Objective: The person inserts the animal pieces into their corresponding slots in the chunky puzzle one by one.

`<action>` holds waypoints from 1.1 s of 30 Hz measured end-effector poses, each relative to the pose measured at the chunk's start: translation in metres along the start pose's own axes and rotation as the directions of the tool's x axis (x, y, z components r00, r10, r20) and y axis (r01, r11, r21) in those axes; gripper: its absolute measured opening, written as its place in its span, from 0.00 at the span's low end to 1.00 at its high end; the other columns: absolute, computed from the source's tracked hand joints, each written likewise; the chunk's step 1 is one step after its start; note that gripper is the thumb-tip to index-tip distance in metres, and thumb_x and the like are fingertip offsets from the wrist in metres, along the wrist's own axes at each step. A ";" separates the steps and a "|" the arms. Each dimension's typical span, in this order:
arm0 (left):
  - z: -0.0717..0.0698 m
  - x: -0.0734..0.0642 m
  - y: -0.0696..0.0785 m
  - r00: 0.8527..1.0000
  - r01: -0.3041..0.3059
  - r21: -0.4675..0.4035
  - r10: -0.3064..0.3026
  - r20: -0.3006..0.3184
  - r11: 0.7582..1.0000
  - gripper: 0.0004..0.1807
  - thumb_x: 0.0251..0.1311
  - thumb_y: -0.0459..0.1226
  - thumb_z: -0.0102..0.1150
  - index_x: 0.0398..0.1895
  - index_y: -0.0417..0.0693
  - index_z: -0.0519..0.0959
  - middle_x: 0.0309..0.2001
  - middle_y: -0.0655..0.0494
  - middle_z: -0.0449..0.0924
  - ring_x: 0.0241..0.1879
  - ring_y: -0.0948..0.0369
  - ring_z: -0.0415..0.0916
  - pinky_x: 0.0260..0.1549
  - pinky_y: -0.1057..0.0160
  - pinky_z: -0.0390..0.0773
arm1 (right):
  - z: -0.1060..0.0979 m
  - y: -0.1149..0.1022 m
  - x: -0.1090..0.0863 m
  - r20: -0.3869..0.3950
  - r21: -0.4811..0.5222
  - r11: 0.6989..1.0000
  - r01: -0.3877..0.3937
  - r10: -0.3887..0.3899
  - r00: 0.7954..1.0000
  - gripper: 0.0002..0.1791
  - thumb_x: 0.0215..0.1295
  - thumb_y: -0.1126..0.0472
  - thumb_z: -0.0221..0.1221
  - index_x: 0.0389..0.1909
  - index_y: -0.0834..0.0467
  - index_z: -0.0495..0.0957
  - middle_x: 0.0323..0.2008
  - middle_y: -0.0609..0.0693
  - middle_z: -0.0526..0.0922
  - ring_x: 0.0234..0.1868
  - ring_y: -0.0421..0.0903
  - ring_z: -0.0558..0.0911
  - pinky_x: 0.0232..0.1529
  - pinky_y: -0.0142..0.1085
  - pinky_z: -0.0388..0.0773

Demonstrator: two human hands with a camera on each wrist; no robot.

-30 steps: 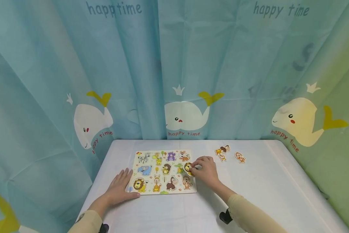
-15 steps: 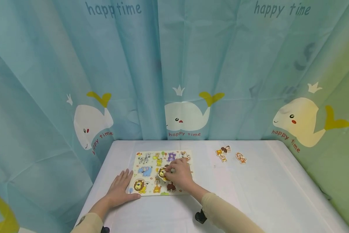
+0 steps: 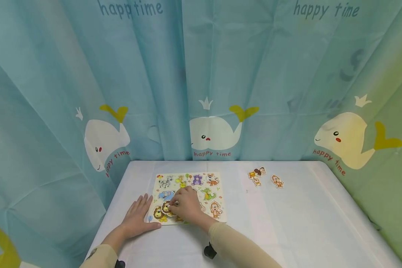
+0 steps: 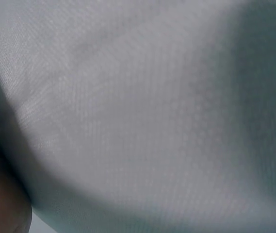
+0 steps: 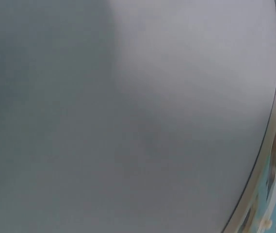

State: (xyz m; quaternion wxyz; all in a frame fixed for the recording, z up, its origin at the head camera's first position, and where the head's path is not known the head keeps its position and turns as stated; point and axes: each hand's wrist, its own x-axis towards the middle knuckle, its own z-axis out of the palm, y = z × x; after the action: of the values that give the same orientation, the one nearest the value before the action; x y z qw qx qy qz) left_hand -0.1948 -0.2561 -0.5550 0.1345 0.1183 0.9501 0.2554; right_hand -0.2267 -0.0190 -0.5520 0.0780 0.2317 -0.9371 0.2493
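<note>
In the head view a puzzle board (image 3: 220,219) with printed animals lies on the white table. My right hand (image 3: 186,204) pinches a lion puzzle piece (image 3: 166,208) between thumb and fingers, over the board's lower left, where it partly overlaps the printed lion (image 3: 158,213). My left hand (image 3: 137,217) lies with straight fingers along the board's left edge, thumb at its lower left corner. The right hand and forearm cover some of the middle and lower animals. A crocodile (image 3: 207,194) and an elephant (image 3: 165,195) show in the middle row.
Several loose animal pieces (image 3: 255,176) lie together on the table (image 3: 288,223) at the back right, with a monkey piece (image 3: 277,181) beside them. A blue curtain (image 3: 214,82) with whales hangs behind the table's far edge. The left wrist view shows mostly white cloth.
My right hand has carried the lion piece leftward and toward me across the board, from its right edge to the lower left. My left hand has stayed in place.
</note>
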 end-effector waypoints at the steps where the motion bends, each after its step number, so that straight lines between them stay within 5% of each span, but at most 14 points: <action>1: 0.000 0.000 0.000 1.000 -0.002 0.001 0.002 -0.001 1.000 0.67 0.51 0.65 0.70 0.81 0.36 0.48 0.81 0.33 0.39 0.79 0.35 0.32 0.76 0.36 0.34 | 0.001 -0.003 0.001 0.003 -0.001 1.000 0.010 -0.010 1.000 0.06 0.61 0.47 0.72 0.27 0.40 0.89 0.39 0.36 0.79 0.51 0.43 0.72 0.56 0.45 0.71; 33: 0.001 0.001 0.000 1.000 -0.021 0.024 0.021 -0.017 0.999 0.66 0.52 0.66 0.69 0.81 0.35 0.49 0.80 0.32 0.40 0.79 0.35 0.33 0.76 0.37 0.35 | 0.021 -0.026 0.005 0.036 -0.007 1.000 0.022 -0.022 0.999 0.07 0.59 0.46 0.73 0.25 0.40 0.88 0.38 0.35 0.78 0.52 0.41 0.71 0.54 0.40 0.71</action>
State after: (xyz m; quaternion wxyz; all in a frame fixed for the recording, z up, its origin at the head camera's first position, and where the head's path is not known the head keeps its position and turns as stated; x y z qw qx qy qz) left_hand -0.1954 -0.2553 -0.5556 0.1223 0.1278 0.9528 0.2465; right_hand -0.2192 -0.0511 -0.5579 0.0647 0.2462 -0.9366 0.2408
